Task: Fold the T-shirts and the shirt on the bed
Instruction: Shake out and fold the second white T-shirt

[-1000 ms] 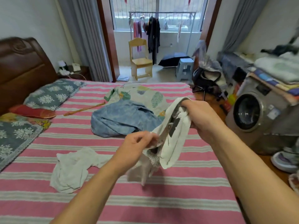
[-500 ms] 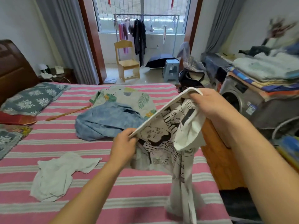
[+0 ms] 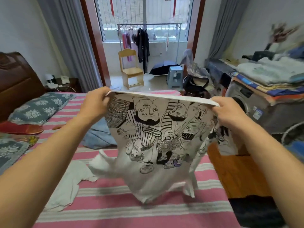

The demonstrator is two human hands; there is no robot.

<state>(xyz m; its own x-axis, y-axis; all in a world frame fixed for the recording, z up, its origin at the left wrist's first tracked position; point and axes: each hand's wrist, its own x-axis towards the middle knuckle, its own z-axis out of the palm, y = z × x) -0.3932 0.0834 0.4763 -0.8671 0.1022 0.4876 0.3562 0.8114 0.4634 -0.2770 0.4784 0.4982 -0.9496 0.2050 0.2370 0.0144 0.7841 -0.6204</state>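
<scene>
The printed T-shirt (image 3: pixel 153 139) is held up at the centre of the frame above the striped bed (image 3: pixel 115 211), one end of its stretched edge pinched in the left hand (image 3: pixel 95 105) and the other in the right hand (image 3: pixel 227 111), presumably so that it hangs flat before being laid down for folding. The printed faces appear upside down, so the held edge is judged to be the hem; the long axis runs downward toward the bed, where the lower part is bunched.
</scene>
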